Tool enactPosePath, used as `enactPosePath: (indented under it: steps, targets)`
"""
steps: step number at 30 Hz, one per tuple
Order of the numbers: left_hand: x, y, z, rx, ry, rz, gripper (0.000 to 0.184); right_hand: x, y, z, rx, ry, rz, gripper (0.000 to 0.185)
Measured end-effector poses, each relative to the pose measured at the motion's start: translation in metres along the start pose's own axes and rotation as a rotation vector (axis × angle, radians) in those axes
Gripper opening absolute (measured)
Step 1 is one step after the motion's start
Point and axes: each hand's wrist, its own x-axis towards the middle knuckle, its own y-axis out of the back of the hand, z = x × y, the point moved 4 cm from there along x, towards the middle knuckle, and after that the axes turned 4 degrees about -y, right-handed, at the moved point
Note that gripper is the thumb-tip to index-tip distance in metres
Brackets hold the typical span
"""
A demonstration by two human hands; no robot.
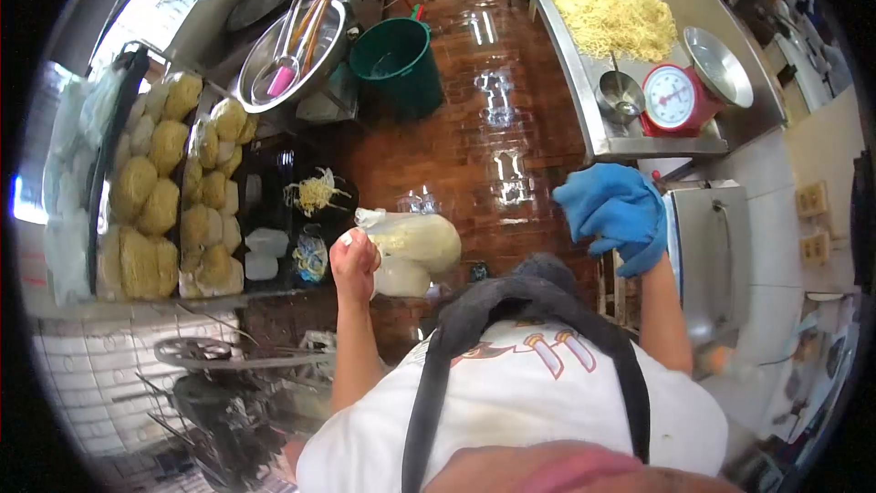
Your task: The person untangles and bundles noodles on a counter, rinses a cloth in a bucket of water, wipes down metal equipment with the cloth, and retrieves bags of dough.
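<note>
My left hand (354,260) is curled into a fist, with a small white patch near the thumb; what it holds, if anything, is hidden. Just beyond it are plastic bags (420,239) with pale yellowish contents, a twisted top close to my knuckles. I cannot tell whether the fist touches them. On the right, a bunched blue cloth (616,215) hangs from my right hand, which is almost wholly covered by it. This hand is nearest the front corner of the steel table (630,142).
Yellow noodles (607,0), a red dial scale (673,99) and a metal ladle (620,96) are on that table. A green bucket (398,64) stands on the wet floor (484,119). Bundled noodles (155,192) fill racks at left, below a steel basin (255,73) of utensils.
</note>
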Motion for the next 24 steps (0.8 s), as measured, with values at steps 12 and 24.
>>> enactPosePath:
  steps: [12, 24]
  targets:
    - [0.297, -0.056, 0.033, -0.089, -0.185, 0.129, 0.039, 0.272, 0.079, 0.059, -0.272, 0.217, -0.299, 0.024]
    - [0.589, -0.147, -0.013, -0.034, -0.058, 0.053, 0.033, 0.542, 0.144, 0.173, 0.046, -0.054, 0.021, 0.038]
